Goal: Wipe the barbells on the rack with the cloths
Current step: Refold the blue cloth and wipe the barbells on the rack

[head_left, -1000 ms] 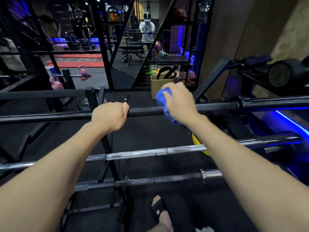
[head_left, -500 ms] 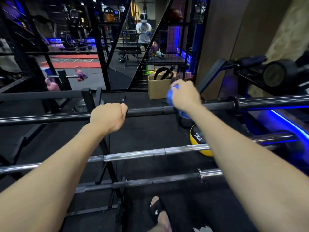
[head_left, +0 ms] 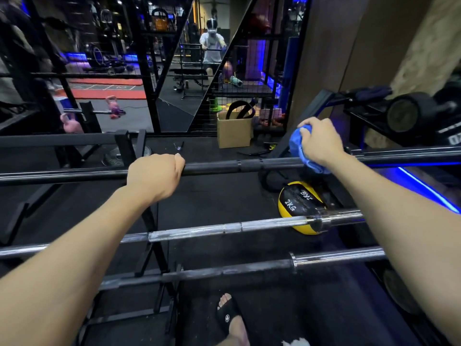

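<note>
Three barbells lie across a black rack (head_left: 129, 148). The top barbell (head_left: 237, 167) is dark. My left hand (head_left: 153, 174) grips it near the middle. My right hand (head_left: 320, 143) holds a blue cloth (head_left: 298, 146) wrapped over the same bar, further right, close to the collar. Below it lies a chrome barbell (head_left: 199, 232), and lowest a third barbell (head_left: 249, 269) with a shiny sleeve on the right.
A yellow and black 2 kg ball (head_left: 294, 203) sits on the floor under the bars. A cardboard box (head_left: 234, 132) stands behind the rack. Dumbbells (head_left: 409, 113) rest on a shelf at right. My sandalled foot (head_left: 228, 318) is below. A mirror ahead reflects a person.
My right hand has slid the blue cloth to the right along the top barbell, towards the collar. My left hand keeps its grip in the same spot.
</note>
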